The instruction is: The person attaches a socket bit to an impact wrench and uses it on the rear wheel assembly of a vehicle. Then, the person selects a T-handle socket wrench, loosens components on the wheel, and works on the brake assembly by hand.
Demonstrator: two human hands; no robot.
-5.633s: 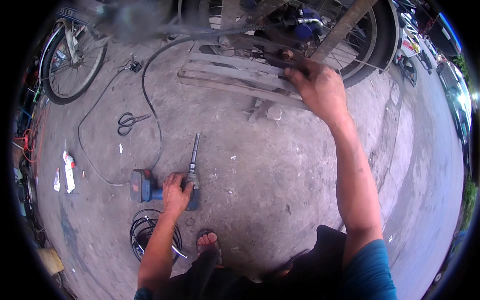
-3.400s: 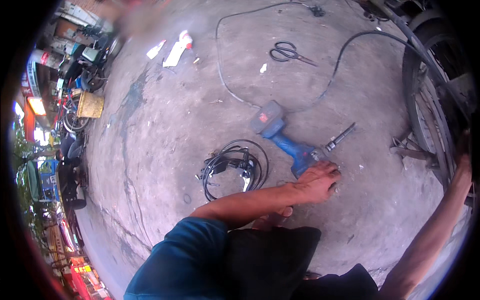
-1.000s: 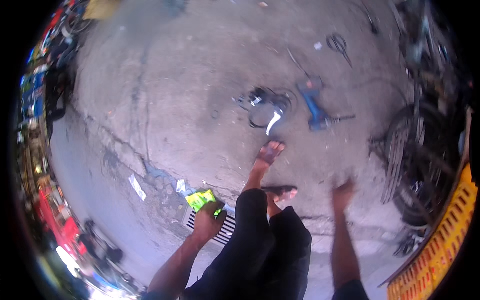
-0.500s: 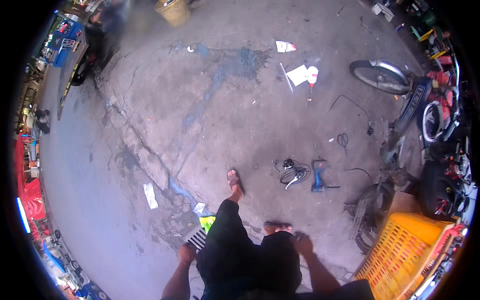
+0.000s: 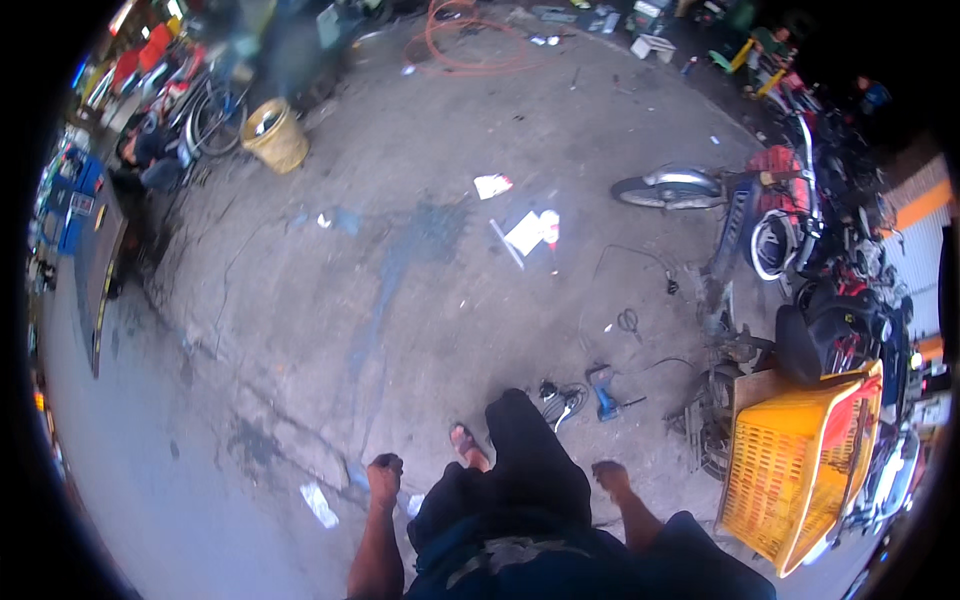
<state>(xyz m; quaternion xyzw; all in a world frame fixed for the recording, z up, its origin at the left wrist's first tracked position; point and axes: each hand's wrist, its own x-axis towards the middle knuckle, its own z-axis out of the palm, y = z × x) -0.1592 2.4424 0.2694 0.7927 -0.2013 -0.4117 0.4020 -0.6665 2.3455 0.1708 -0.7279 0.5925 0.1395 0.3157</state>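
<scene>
My left hand [image 5: 384, 477] hangs beside my left thigh, its fingers curled into a fist, and no held thing shows in it. On the other side my right hand [image 5: 610, 479] is loosely closed by my right thigh, apart from anything on the ground. A blue cordless drill [image 5: 602, 392] lies on the concrete just ahead of that hand. Left of the drill is a black cable coil [image 5: 566, 402] with a silver lever, partly behind my right knee. Scissors [image 5: 628, 321] lie farther ahead.
A yellow plastic crate [image 5: 780, 470] stands at the right, near a partly dismantled motorcycle [image 5: 735, 225]. Ahead lie a white sheet [image 5: 524, 233] and a white-and-red bottle [image 5: 549, 226]. A yellow bucket [image 5: 276, 137] and an orange hose [image 5: 470, 68] are farther off. Cracks run through the floor.
My view has tilted up and turned right. My right knee has come forward. My left hand has risen, and the striped piece that was beside it is out of sight.
</scene>
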